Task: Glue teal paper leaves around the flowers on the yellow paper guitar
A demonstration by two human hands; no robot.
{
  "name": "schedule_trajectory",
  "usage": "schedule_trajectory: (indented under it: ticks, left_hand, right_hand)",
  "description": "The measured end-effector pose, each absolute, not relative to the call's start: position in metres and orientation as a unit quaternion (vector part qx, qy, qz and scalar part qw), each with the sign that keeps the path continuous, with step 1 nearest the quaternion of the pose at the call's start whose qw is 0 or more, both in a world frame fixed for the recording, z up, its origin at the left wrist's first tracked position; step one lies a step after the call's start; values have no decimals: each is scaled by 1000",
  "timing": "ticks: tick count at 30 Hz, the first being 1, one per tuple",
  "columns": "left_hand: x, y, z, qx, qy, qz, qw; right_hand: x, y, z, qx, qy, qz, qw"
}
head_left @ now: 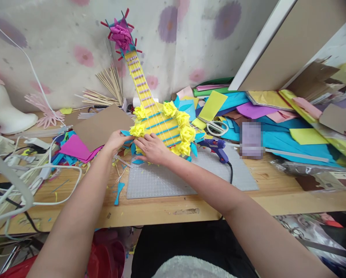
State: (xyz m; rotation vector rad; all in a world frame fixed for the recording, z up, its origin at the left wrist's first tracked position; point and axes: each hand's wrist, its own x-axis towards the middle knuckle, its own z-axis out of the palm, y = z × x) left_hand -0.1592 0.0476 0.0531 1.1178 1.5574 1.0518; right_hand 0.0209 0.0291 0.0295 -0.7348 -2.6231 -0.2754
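A yellow craft-paper guitar [161, 129] leans back toward the wall, its body over the cutting mat. Yellow paper flowers [187, 134] and blue leaves ring the body; blue strips and white strings cross it. A magenta flower [121, 35] covers its headstock. My left hand [115, 142] is closed, pinching a blue paper leaf [125, 133] at the body's left edge. My right hand [153, 149] grips the lower left rim, fingers over the top and thumb lower down. What lies under its fingers is hidden.
On the grey cutting mat [167, 185] a purple glue gun [217, 148] lies right of the guitar. Scissors [216, 128] and coloured paper [288, 135] are piled at right. Brown cardboard [100, 125], wooden sticks [110, 87] and white cables [59, 166] are at left.
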Motion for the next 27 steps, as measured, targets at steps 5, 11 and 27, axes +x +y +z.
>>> schedule_trajectory:
  ticks: [5, 11, 27]
  left_hand:
    - [-158, 46, 51, 456, 636, 433, 448]
    - [-159, 45, 50, 457, 636, 439, 440]
    - [-152, 40, 60, 467, 658, 394, 440]
  right_hand:
    - [24, 27, 30, -271, -937, -83, 203]
    - [26, 27, 30, -270, -936, -79, 213]
    - [28, 25, 29, -267, -937, -72, 213]
